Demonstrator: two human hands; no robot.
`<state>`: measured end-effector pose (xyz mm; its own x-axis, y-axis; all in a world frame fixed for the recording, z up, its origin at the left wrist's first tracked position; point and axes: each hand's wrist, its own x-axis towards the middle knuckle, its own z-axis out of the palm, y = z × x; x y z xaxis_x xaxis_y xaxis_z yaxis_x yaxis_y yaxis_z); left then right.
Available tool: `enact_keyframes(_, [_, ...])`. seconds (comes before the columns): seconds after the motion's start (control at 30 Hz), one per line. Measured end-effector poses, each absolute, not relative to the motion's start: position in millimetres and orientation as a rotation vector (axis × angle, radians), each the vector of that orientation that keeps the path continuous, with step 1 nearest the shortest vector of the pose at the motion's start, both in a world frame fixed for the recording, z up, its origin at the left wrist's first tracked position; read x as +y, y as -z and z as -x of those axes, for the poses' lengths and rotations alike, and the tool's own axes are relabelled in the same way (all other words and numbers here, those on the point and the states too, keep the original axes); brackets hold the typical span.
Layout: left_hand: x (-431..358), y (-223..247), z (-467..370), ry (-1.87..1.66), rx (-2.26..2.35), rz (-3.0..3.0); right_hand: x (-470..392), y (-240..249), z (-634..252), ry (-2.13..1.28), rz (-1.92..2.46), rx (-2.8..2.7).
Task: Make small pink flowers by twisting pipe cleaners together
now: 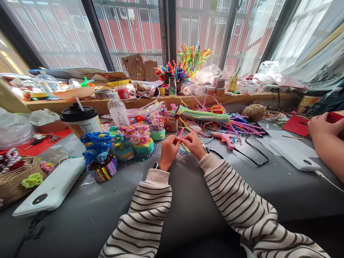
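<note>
Both my hands meet over the middle of the grey table, with a pink pipe cleaner [183, 137] pinched between them. My left hand [169, 150] grips it with thumb and forefinger, and my right hand [195, 145] pinches it from the other side. Beneath the fingertips lie small coloured loops and scraps [184, 150]. Left of my left hand stand small pots of pipe-cleaner flowers: a pink one [139, 138] and a blue one [100, 157]. Beyond my hands rests a bundle of pale green pipe cleaners [205, 115]. A pink glue gun [226, 139] lies right of my right hand.
White power banks lie at left [53, 188] and right [294, 154], with cables. A lidded drink cup [80, 120] and a plastic bottle [118, 111] stand at left. Another person's hand [324, 129] reaches in at right, near red sheets [295, 125]. A twine ball [254, 111] sits behind.
</note>
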<state>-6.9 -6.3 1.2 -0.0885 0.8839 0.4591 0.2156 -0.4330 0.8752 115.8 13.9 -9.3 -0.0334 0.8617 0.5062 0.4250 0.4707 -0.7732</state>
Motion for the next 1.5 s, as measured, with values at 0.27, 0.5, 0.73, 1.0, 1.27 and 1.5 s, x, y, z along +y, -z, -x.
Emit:
enact_keyframes(0.27, [-4.8, -1.6, 7.6, -1.52, 1.116, -1.504, 11.0, 6.8, -117.0, -0.463, 1.099, -1.648])
enact_keyframes(0.5, [-0.7, -2.9, 6.1, -1.414, 0.946, -1.066, 7.2, 1.9, -120.8, -0.24, 1.055, -1.744])
enact_keyframes(0.73, [-2.2, -4.1, 7.0, -1.404, 0.986, -0.994, 6.8, 3.5, -121.2, -0.227, 1.02, -1.731])
enact_keyframes(1.0, [-3.5, -5.1, 6.0, -1.289, 1.009, -0.958, 3.4, 1.9, -121.4, -0.072, 1.024, -1.817])
enact_keyframes(1.27, [-5.0, -7.0, 7.0, -1.292, 1.021, -0.989, 5.4, 4.7, -122.5, 0.056, 1.025, -1.855])
enact_keyframes(1.5, [-3.6, -4.8, 7.6, -1.282, 1.013, -1.005, 5.5, 6.7, -122.1, 0.109, 1.019, -1.872])
